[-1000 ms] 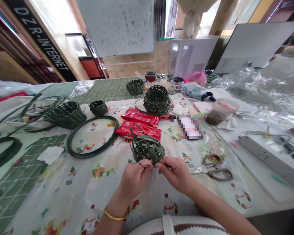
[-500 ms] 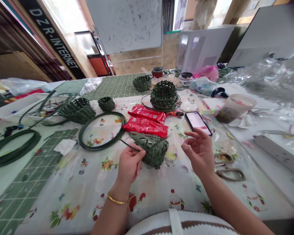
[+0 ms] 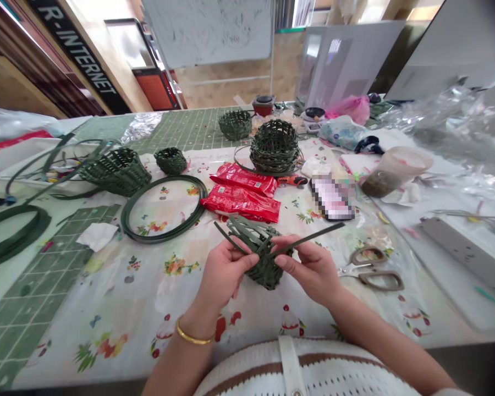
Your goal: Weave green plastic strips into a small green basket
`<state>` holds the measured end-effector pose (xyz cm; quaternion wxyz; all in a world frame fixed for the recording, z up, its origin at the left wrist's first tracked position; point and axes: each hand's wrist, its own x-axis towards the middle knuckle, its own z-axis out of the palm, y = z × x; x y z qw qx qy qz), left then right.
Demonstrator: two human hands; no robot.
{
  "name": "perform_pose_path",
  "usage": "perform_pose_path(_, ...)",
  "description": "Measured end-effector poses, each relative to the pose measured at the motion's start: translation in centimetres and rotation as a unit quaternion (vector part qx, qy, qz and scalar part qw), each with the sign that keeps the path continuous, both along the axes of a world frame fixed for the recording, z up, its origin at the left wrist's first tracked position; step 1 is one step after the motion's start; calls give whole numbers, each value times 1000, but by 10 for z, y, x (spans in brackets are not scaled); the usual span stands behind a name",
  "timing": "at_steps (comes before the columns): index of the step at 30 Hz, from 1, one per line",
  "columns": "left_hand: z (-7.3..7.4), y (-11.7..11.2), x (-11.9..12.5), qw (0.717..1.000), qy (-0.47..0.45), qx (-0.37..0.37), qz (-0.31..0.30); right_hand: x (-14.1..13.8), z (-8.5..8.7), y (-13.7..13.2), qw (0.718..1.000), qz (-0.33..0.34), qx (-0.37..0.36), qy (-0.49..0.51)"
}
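Observation:
A small dark green woven basket [image 3: 268, 273] lies between my hands near the front of the table, tilted, with loose strip ends on its upper side. My left hand [image 3: 226, 267] pinches a strip at the basket's left edge. Between the thumb and fingers of my right hand [image 3: 311, 267] is a flat green strip [image 3: 319, 234] whose free end points up to the right. Behind the basket lie two red packets [image 3: 243, 201]. To the left rests a coil of green strip [image 3: 126, 220]. Scissors [image 3: 365, 268] lie right of my right hand.
Several other woven baskets stand behind: a larger one [image 3: 274, 148], a small one [image 3: 171, 160] and a wide one [image 3: 119, 171]. A phone [image 3: 332, 198], an orange-handled tool [image 3: 292, 180], a plastic cup [image 3: 398, 170] and a power strip [image 3: 466, 253] lie to the right.
My right hand has come left and down from beside the phone to the basket and now grips a strip. The left hand stays at the basket. The whole view has shifted slightly.

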<state>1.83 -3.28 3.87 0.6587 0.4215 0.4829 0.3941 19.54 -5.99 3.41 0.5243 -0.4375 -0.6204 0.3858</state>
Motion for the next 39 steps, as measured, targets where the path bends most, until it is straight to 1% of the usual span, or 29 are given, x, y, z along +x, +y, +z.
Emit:
perform_pose_path(4,0,2,1,1000,5,13,2,-4,6,4,1000,-9,-19,-22)
perform_pose_path(7,3,4,5,1000,20,19,1,-5,10,10,998,-31,-54,-33)
perform_pose_path(9,5,7,7,999,23,17,-17,-5,10,14,995,-59,-83,-15)
perform_pose_path(11,6,11,8,998,7,29,-49,-4,8,19,992,-74,-104,20)
perform_pose_path(13,3,14,8,996,-12,49,-80,-2,5,21,989,-72,-116,58)
perform_pose_path(15,-1,14,7,993,-15,72,-88,0,0,21,988,-66,-113,82)
perform_pose_path(18,-7,9,2,993,-4,93,-74,3,-9,14,993,-72,-66,64)
perform_pose_path(19,-9,7,0,993,-3,93,-76,3,-12,11,996,-70,-35,49)
perform_pose_path(22,-14,3,-8,992,-19,87,-90,3,-15,1,997,-18,77,6)
perform_pose_path(24,-16,4,-14,992,-37,84,-87,2,-11,-4,989,21,142,-36)
perform_pose_path(26,-17,9,-20,992,-49,96,-68,2,-7,-5,975,45,202,-87)
perform_pose_path(27,-17,11,-24,991,-59,109,-53,3,-6,-4,968,41,224,-108)
perform_pose_path(28,-17,15,-28,989,-73,123,-36,4,-6,-3,964,20,236,-118)
perform_pose_path(29,-18,18,-32,986,-92,135,-17,6,-7,-1,966,-14,231,-115)
perform_pose_path(30,-18,20,-36,983,-114,143,0,8,-10,1,973,-52,200,-98)
perform_pose_path(31,-18,23,-39,981,-132,145,15,9,-13,4,983,-79,148,-70)
perform_pose_path(32,-18,25,-42,979,-145,143,25,10,-16,6,993,-80,82,-34)
perform_pose_path(34,-19,28,-44,978,-163,127,30,9,-22,9,998,-19,-42,34)
perform_pose_path(35,-20,29,-44,978,-172,117,23,8,-24,9,995,18,-81,62)
perform_pose_path(36,-21,30,-42,978,-180,107,13,6,-25,9,990,41,-105,86)
perform_pose_path(37,-23,30,-39,977,-187,98,2,4,-26,8,986,47,-116,107)
perform_pose_path(39,-27,29,-33,977,-193,84,-13,2,-25,7,984,24,-115,132)
